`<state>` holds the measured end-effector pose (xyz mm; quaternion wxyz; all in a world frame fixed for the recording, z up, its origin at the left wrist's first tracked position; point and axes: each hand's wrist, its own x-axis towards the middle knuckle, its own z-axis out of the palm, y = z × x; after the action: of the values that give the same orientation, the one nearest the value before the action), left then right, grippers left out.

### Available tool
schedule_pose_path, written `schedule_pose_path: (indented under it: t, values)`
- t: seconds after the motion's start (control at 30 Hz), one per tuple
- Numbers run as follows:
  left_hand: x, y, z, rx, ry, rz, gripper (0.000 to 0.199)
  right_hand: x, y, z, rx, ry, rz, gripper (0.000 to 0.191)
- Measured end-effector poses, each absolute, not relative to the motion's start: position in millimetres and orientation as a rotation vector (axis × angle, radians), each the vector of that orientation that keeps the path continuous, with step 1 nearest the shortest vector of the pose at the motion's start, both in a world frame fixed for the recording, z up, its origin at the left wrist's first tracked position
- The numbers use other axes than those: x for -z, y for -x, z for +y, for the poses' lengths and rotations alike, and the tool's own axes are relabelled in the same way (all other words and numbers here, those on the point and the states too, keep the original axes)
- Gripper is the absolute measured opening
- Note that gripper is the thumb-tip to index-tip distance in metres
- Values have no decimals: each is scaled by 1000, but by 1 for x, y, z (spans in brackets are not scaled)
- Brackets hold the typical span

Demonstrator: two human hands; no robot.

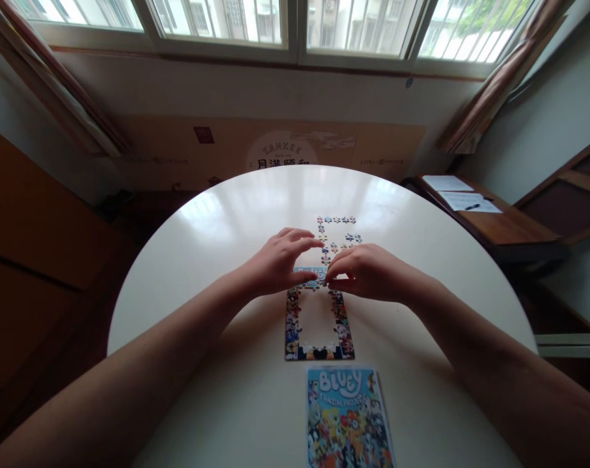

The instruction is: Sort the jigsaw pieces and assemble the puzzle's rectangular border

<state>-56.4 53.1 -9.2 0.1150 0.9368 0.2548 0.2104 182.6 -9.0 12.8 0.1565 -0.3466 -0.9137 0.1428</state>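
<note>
A partly assembled jigsaw puzzle (291,325) lies on the white round table, its border joined around a bare middle. Over its upper left part is my left hand (285,259), thumb and fingers spread apart with nothing between them. My right hand (360,272) is at the puzzle's upper right corner, fingers bent together and pointing down; whatever they may hold is too small to make out. Loose puzzle pieces (337,220) lie beyond my hands in rows. Nearer to me is a colourful Bluey picture sheet (348,416).
The white round table (177,273) has a curved far edge. A wooden side table (509,224) with papers (470,201) and a dark pen stands at the right. Windows (221,19), curtains and a printed cardboard panel (382,143) are beyond.
</note>
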Motion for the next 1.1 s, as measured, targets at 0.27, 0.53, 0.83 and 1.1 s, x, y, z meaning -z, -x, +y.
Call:
schedule_pose_path:
  t: [0.27, 0.53, 0.83, 1.1]
  values:
    - [14, 56, 54, -498, -2727, 787, 59, -4, -179, -7, -370, 1045, -2631, 13]
    - [9, 55, 50, -445, -2655, 815, 52, -3, -177, -7, -319, 1062, -2663, 13]
    - [10, 56, 51, -399, -2632, 836, 47, -17, -177, -11, -530, 1136, -2687, 21]
    - [9, 59, 54, -407, -2659, 912, 46, -25, -199, -5, -461, 1192, -2530, 33]
